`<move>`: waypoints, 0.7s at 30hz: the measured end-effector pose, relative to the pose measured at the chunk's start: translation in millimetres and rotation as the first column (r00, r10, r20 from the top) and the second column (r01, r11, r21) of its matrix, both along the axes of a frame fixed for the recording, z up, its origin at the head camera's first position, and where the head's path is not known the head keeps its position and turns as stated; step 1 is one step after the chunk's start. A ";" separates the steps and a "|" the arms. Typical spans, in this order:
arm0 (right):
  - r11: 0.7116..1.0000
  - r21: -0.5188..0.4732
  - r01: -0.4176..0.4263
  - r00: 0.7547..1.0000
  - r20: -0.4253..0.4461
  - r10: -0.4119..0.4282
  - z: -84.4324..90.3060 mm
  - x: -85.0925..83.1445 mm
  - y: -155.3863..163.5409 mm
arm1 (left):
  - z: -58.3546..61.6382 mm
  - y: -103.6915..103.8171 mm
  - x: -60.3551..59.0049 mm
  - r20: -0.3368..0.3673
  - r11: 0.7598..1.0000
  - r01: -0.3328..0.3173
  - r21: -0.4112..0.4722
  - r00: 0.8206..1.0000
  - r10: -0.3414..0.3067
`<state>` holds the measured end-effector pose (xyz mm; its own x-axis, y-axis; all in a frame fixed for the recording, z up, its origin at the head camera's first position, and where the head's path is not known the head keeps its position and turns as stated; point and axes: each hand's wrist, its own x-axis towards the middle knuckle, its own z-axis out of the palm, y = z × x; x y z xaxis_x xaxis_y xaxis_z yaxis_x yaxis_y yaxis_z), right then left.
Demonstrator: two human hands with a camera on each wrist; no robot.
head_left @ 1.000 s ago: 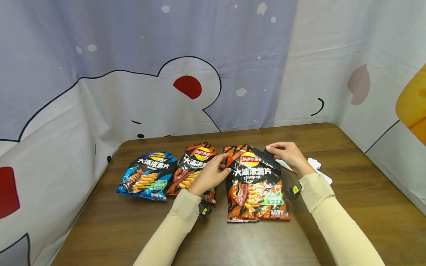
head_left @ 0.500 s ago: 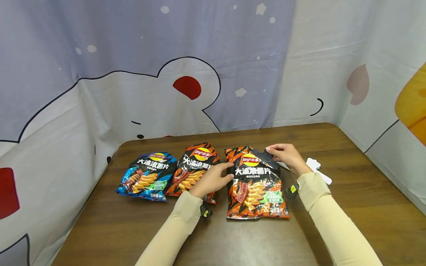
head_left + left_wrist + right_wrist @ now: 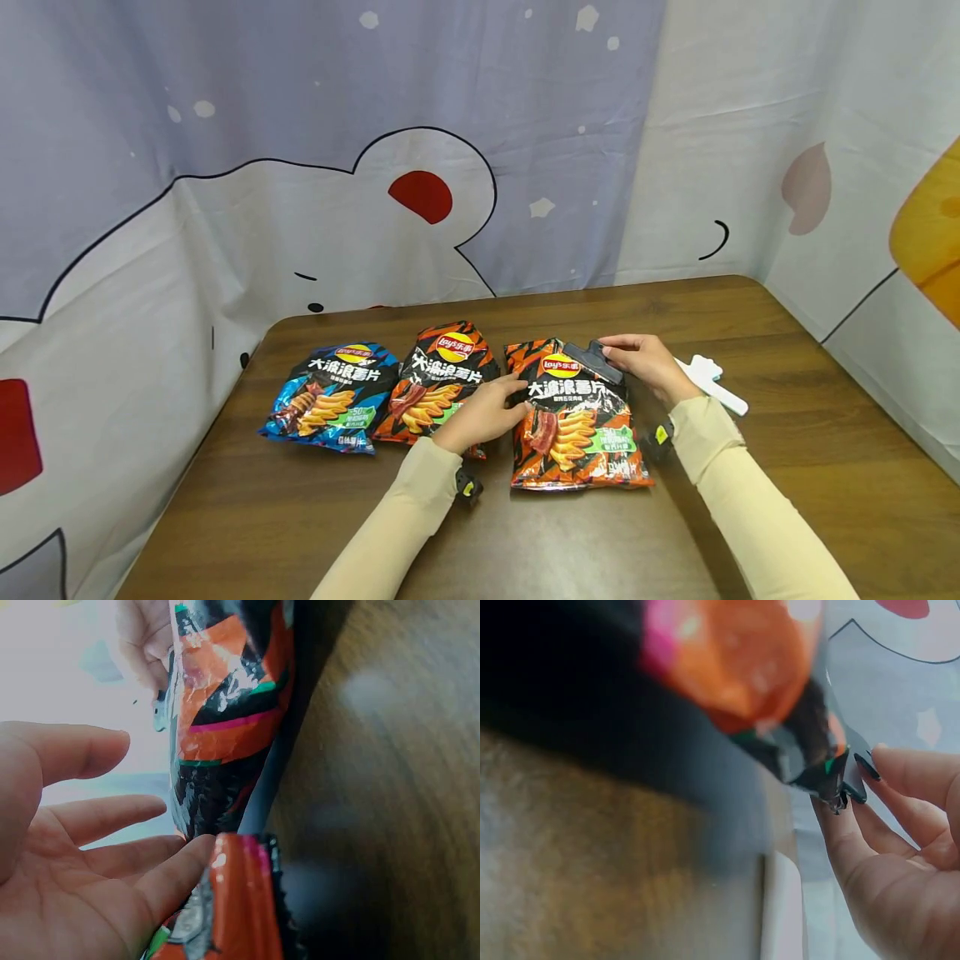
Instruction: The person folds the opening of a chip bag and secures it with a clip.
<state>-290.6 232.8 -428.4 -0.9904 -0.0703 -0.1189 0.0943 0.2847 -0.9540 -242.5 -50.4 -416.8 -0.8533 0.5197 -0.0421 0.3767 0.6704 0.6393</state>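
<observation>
An orange-and-black bag of potato chips lies face up before me in the head view, its top right corner folded at a slant. A dark grey bag clip sits over that corner. My right hand pinches the clip's handles between thumb and fingers; the right wrist view shows the clip edge-on against the bag. My left hand is at the bag's left edge, fingers relaxed and fairly straight. Seen from the left wrist, its fingertips come right up to the bag's side.
To the left lie a second orange-and-black chip bag, partly behind my left hand, and a blue chip bag. A white object with a cloud-shaped end rests right of my right hand. A patterned curtain hangs behind the wooden table.
My right hand and the clip have come down and nearer, and the bag's top has sunk lower. My left hand has shifted slightly right and down along the bag's edge.
</observation>
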 end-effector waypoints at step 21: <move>0.995 0.072 -0.075 0.997 0.019 0.074 -15.1 3.4 2.6 | -5.2 2.1 0.3 -0.005 0.999 0.039 -0.032 0.999 -0.039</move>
